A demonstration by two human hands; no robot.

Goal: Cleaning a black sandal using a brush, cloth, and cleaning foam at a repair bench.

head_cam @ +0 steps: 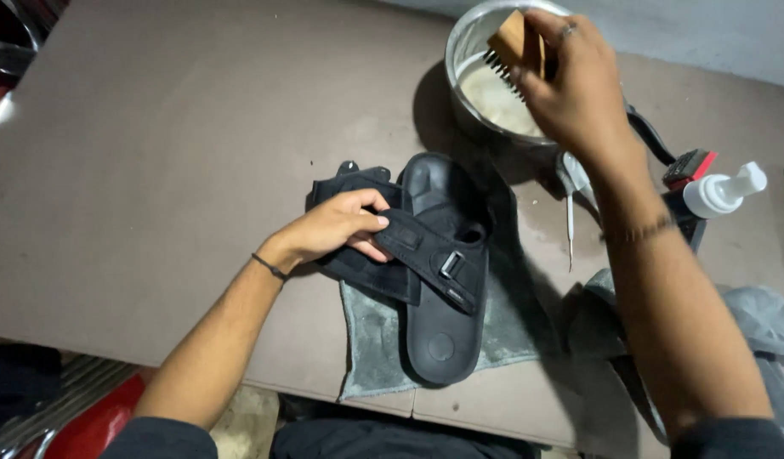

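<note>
- Gripping a small wooden-backed brush with dark bristles (513,47), the right hand (570,81) curls its fingers tightly around the block and holds it over the round metal bowl (462,42) at the far side of the table.
- The bristles point down and to the left, just above the pale, cloudy liquid (494,98) in the bowl; whether they touch it is hard to tell from this angle.
- The left hand (337,225) rests on the black strapped sandal (443,263), its fingers half closed, pinching the loose upper strap (409,242) between thumb and fingertips.
- The sandal lies sole down near the table's front edge, its heel toward the person and its toe toward the bowl, with a grey metal buckle (451,264) showing on the strap.
- A grey folded cloth (371,340) lies spread under the sandal and reaches out to both sides of it.
- A brown flat table top (154,153) carries everything.
- A thin metal pick-like tool (570,225) lies just to the right of the sandal, below the bowl.
- A white pump-top bottle (722,191) lies on its side toward the right edge, beside a red and black object (690,166) that the forearm partly hides.
- A second bundle of grey cloth (762,314) sits at the right, behind the right forearm.
</note>
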